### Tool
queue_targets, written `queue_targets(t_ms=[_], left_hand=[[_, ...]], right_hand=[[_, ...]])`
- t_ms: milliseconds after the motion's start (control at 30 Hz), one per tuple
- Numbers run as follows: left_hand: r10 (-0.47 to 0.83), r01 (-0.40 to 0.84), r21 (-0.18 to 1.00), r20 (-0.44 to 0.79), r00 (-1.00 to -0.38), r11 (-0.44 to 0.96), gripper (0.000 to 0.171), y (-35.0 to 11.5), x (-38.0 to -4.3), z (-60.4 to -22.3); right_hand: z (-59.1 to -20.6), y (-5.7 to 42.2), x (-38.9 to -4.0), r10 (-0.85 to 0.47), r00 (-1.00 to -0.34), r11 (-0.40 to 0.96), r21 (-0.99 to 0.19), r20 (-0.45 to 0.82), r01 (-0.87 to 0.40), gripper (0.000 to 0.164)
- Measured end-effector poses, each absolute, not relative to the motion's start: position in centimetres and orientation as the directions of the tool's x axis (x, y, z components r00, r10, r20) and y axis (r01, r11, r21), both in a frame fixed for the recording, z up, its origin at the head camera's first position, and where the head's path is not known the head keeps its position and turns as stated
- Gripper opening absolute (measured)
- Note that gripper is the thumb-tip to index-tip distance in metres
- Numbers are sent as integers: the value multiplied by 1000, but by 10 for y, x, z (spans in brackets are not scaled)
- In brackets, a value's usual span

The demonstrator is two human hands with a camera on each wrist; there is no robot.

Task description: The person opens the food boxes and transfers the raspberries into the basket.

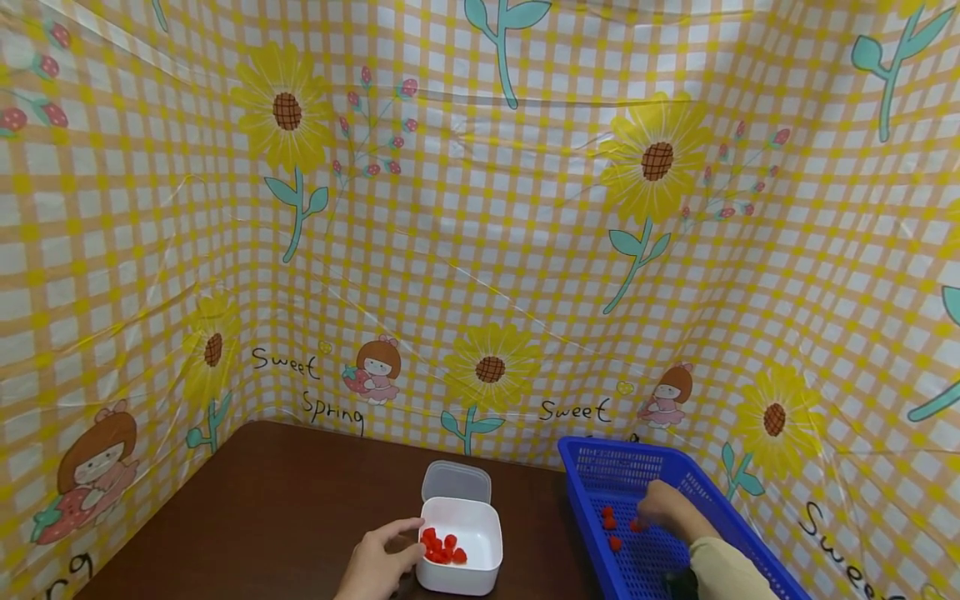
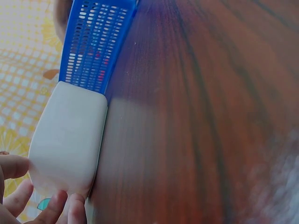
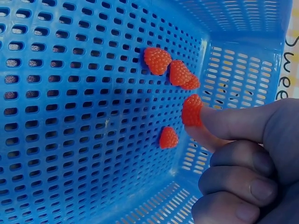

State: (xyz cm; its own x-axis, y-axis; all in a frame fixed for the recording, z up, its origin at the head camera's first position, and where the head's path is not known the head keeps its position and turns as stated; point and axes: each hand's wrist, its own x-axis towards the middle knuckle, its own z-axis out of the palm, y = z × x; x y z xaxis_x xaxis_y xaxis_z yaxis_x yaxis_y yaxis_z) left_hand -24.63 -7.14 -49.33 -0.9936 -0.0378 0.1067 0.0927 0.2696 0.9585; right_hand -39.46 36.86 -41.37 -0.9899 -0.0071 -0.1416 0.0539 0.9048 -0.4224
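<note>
My left hand [image 1: 381,560] touches the left side of a white square box [image 1: 477,575] on the table, its fingertips spread along that wall. Several red raspberries [image 1: 442,547] lie in the left part of the box. Over the blue basket [image 1: 588,533], my right hand [image 1: 670,508] pinches a raspberry [image 3: 191,111] between thumb and index finger, with the other fingers curled in. On the basket floor around it lie several more raspberries [image 3: 157,60], some of them close together near the side wall.
A clear plastic lid [image 1: 456,481] lies just behind the box on the dark brown table [image 1: 300,500]. Inside the basket, a dark green thing [image 1: 681,583] shows partly beneath my right sleeve [image 1: 723,567]. A checked sunflower cloth [image 1: 420,275] hangs behind and at both sides.
</note>
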Motion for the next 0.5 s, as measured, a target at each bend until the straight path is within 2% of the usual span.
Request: queue_targets(t_ms=[400,500], left_hand=[[-58,82,962,100,-993,259,38,-69,-245,-492],[-65,74,965,93,-994,253,37,-68,-246,-493]], right_hand=[[-395,352,-378,-66,-995,888,-459,-71,-26,64],[-388,340,-373,-76,-996,876,-479,-35,-50,26]])
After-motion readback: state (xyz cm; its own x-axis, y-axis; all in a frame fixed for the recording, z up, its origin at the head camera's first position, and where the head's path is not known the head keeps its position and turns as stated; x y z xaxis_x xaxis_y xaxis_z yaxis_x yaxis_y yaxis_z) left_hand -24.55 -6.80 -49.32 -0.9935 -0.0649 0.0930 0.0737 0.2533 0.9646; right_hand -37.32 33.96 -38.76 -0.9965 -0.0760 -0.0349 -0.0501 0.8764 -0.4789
